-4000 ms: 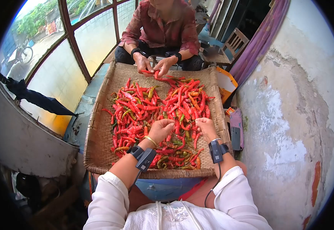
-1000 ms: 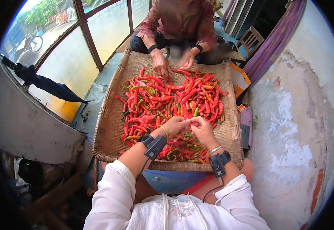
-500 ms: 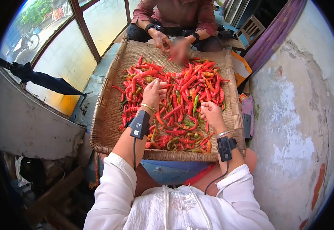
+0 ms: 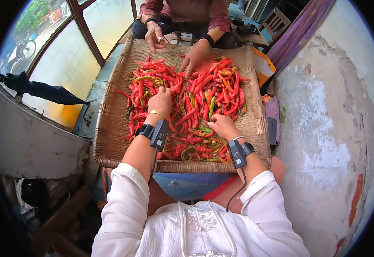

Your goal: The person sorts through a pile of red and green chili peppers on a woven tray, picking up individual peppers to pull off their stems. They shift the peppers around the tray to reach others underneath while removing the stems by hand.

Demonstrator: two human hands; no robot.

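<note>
A heap of red peppers [image 4: 202,81], with some green and yellowish ones among them, lies in a rectangular woven basket [image 4: 105,124]. My left hand [image 4: 160,103] is over the left-middle of the heap, its fingers bent down onto the peppers; whether it grips one is hidden. On the right, my right hand [image 4: 222,127] has its fingers pressed together at the heap, close below a green pepper [image 4: 212,107]. What its fingertips hold, if anything, is too small to make out.
Across the basket a person [image 4: 184,17] in a dark red shirt reaches over the far peppers with both hands. A folded umbrella [image 4: 52,92] lies at the left by the windows. An orange bag [image 4: 263,68] and a plaster wall [image 4: 319,128] stand at the right.
My right hand has moved left and its fingers have closed. My left hand has turned down onto the heap. The other person's hands have parted, one lowering to the peppers. The view has shifted slightly.
</note>
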